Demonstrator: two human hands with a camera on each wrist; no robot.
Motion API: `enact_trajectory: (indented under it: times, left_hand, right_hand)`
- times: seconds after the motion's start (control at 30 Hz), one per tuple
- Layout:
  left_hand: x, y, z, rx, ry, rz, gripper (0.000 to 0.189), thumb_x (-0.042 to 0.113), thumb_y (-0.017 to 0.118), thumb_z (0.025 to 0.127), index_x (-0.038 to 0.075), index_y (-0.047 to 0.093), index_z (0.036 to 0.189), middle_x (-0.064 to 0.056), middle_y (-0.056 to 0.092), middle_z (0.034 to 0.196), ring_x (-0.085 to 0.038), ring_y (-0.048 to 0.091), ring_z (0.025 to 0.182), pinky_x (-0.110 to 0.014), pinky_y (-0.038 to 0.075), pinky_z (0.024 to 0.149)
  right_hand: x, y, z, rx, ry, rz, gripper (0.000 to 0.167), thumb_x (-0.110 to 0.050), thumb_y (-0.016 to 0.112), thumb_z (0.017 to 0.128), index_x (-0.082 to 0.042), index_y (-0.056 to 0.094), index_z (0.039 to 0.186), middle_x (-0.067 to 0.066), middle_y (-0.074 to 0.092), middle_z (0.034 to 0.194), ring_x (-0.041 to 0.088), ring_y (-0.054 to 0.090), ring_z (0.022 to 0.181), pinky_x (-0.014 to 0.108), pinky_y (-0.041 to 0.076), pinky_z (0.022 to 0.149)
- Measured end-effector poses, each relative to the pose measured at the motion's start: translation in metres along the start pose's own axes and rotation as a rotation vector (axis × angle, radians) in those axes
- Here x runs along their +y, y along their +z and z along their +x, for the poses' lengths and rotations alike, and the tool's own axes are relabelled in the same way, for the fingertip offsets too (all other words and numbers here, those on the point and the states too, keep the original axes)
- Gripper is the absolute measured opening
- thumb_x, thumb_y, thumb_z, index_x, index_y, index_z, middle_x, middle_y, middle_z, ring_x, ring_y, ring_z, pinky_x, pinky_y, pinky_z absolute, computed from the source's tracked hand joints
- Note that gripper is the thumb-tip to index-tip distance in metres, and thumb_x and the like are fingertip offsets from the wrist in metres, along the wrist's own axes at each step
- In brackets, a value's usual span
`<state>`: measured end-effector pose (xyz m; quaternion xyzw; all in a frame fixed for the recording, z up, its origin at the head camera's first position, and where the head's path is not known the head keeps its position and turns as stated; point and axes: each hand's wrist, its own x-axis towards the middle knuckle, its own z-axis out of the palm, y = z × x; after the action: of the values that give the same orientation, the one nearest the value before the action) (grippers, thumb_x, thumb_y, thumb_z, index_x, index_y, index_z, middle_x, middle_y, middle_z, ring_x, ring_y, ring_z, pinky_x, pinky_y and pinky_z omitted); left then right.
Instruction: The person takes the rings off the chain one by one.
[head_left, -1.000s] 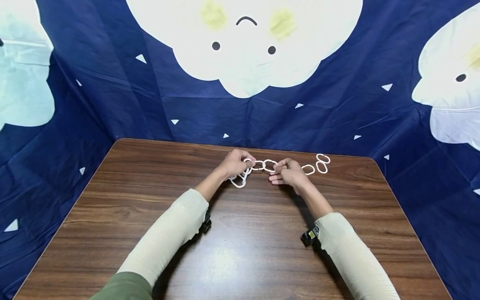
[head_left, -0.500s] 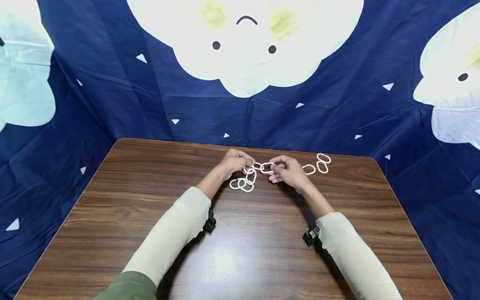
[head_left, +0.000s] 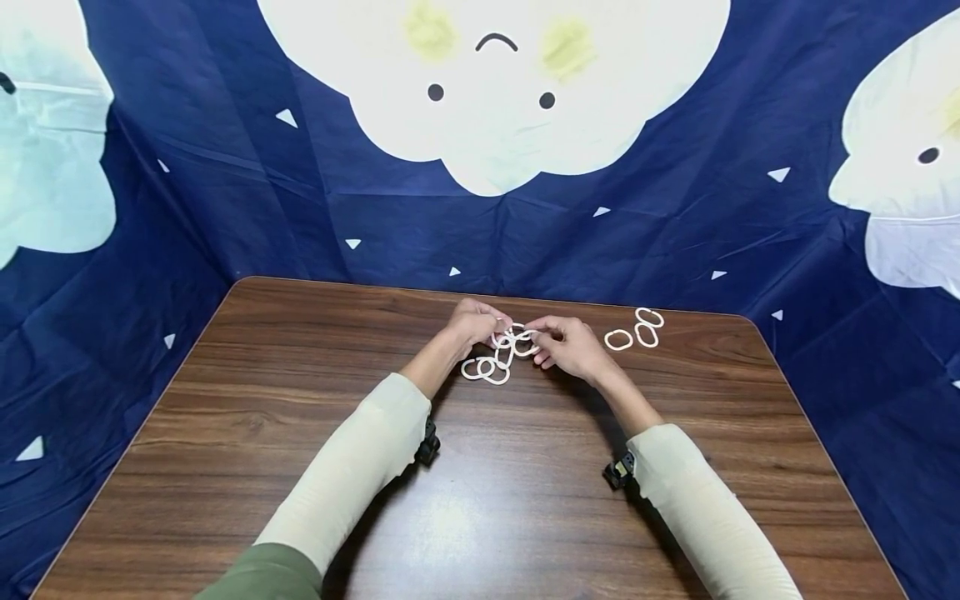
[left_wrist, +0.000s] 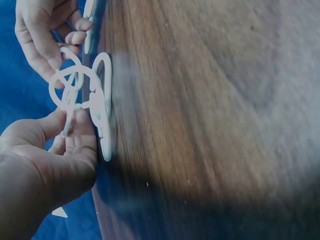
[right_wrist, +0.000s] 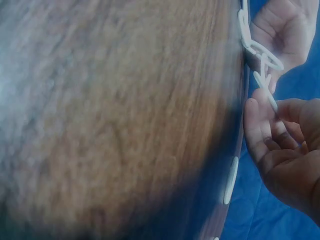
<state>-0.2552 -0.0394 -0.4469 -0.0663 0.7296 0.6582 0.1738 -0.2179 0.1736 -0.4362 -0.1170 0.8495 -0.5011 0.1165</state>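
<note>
2 pale sleeves (head_left: 341, 475) reach in from the near side, each with a wrist camera (head_left: 428, 446) below it; a forearm dipping low could scrape that camera on the wooden table (head_left: 517, 417).

Further on, the left hand (head_left: 474, 323) pinches a white chain (left_wrist: 102, 107) between thumb and fingers, and the right hand (head_left: 572, 344) pinches 1 link (right_wrist: 271, 101) between thumb and fingertips. The chain bunches between them, its tail (left_wrist: 105, 150) apparently lying on the table just below the left hand. With the links crossing this closely, a careless pull could tangle them or tug the wrong 1. Some seem to have a gap in the side; twisting could let a neighbour slip out there. Each pinch looks slight, so a link could slide free.

Beyond the right hand, near the far edge, lie 3 loose links (head_left: 632, 340), 2 of them overlapping; whether those are joined, I cannot tell. A stray knuckle could push them into the blue cloth (head_left: 420, 225) behind.
</note>
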Motion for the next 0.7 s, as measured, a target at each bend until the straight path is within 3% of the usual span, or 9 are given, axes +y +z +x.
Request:
enact_trajectory:
  times: [0.43, 0.7]
  left_hand:
    - [0.0056, 0.0053, -0.0004, 0.055, -0.009, 0.054, 0.018, -0.002, 0.075, 0.102, -0.007, 0.083, 0.116, 0.006, 0.070, 0.078, -0.005, 0.060, 0.066, -0.016, 0.054, 0.057]
    - [0.0042, 0.0042, -0.0007, 0.052, -0.014, 0.073, 0.019, -0.001, 0.073, 0.103, -0.007, 0.083, 0.118, 0.004, 0.072, 0.080, -0.004, 0.059, 0.062, -0.015, 0.054, 0.057]
  right_hand:
    - [-0.0059, 0.0054, 0.0026, -0.006, -0.037, -0.112, 0.028, -0.006, 0.064, 0.112, 0.006, 0.076, 0.135, 0.023, 0.082, 0.098, 0.014, 0.078, 0.073, 0.034, 0.069, 0.069]
    - [-0.0085, 0.0085, 0.0002, -0.025, -0.068, -0.167, 0.024, -0.007, 0.064, 0.111, 0.003, 0.080, 0.126, 0.020, 0.081, 0.094, 0.015, 0.078, 0.070, 0.035, 0.069, 0.067]
